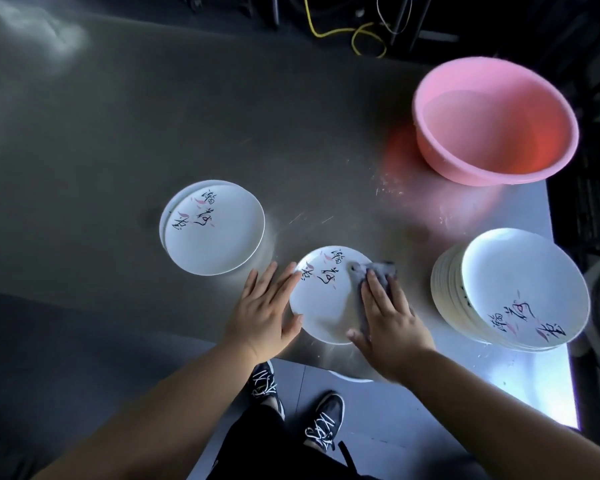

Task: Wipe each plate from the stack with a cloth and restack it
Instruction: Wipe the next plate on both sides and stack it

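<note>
A: What is the biggest thing?

B: The shiny grey metal table point(187, 116). Its far left part has lots of bare room. The round pink plastic tub point(496, 121) sits near the far right corner.

A: And the plates?

B: A tall stack of white plates with painted writing point(513, 289) leans at the right edge. A short pile of the same white plates point(212, 226) sits on the left, well apart.

A: Which plate gets wiped?

B: The single white plate point(321, 299) between them, close to the near edge.

A: The hands?

B: The left hand point(264, 313) lies flat, fingers straight, touching the plate's left rim. The right hand point(388, 313) presses the small grey cloth point(378, 271) flat on the plate.
</note>
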A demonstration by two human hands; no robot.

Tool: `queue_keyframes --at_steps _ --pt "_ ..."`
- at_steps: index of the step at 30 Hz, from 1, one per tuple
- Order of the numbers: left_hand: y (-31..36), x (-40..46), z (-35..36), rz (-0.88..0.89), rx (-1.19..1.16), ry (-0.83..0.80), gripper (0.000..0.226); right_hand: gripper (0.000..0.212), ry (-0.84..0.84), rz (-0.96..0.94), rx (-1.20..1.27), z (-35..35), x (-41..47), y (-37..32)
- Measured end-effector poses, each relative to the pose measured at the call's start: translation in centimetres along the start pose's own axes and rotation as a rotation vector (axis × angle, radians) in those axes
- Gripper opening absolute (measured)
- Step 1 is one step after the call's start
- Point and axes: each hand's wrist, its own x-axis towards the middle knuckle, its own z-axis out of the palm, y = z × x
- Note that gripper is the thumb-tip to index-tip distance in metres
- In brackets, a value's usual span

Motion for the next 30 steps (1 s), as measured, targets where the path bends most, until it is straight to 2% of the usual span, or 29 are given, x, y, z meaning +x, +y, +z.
queue_keyframes --at_steps 5,9,11,14,17,21,27,30 --pt "-0.1 0.0 0.2 -0.014 0.003 -0.004 0.075 0.091 0.091 -0.102 0.085 -2.3 4.2 0.9" --pt "-0.1 0.0 0.2 -0.057 0.020 -0.071 0.082 0.092 0.085 -0.006 0.234 -0.4 1.7 -0.1" --pt "0.0 -0.2 0.4 -0.046 -0.006 -0.048 0.083 0.093 0.087 0.044 0.282 1.0 -1.2 -1.1" --pt "0.3 -0.2 0.0 0.043 -0.013 0.021 0.073 0.088 0.035 0.051 0.296 1.1 -2.5 -1.2" --pt "0.9 -0.1 -0.6 0.140 0.024 0.024 0.060 0.081 0.072 -0.017 0.266 -1.0 0.7 0.4" --pt "0.8 0.0 -0.1 0.110 -0.089 0.052 0.038 0.074 0.082 -0.088 0.276 -2.1 3.2 1.4" --pt "1.1 -0.1 -0.1 0.128 -0.167 0.103 0.037 0.090 0.007 0.042 0.293 1.4 -2.3 -2.5" --pt "1.1 -0.1 0.1 0.093 -0.141 0.059 0.037 0.081 0.082 0.028 0.300 -0.8 1.0 -1.1"
